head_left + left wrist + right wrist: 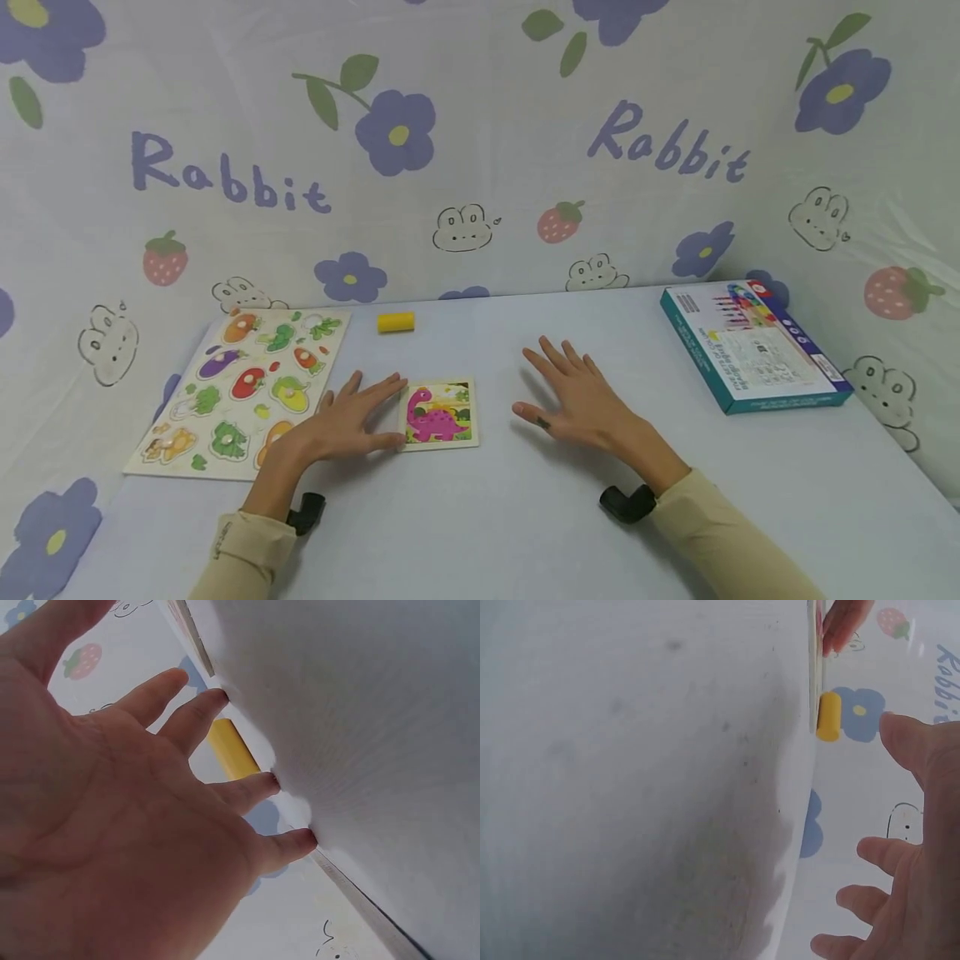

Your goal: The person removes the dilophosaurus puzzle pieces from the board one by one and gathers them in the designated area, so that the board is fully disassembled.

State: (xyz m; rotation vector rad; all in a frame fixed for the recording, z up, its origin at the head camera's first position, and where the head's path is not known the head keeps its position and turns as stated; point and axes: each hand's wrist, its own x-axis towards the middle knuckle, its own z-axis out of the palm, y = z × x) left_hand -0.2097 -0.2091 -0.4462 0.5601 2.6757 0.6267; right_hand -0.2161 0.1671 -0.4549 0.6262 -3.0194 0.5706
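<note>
A small square dinosaur puzzle (441, 417), showing a pink dinosaur in a pale frame, lies flat on the white table. My left hand (341, 427) is spread at the puzzle's left side, thumb and fingertips right at its edge. In the left wrist view the fingers (193, 724) of that hand are apart, with nothing gripped. To the right of the puzzle, my right hand (581, 404) spreads its fingers and holds nothing. Its palm side faces the table, and a shadow falls beneath it. The right wrist view also catches the puzzle's thin edge (814, 675).
A vegetable knob puzzle board (258, 379) lies at the left, partly behind my left hand. Behind the dinosaur puzzle is a yellow cylinder (396, 322) on its side. A teal-edged flat box (753, 350) rests at the back right. Patterned cloth (480, 167) hangs behind the table.
</note>
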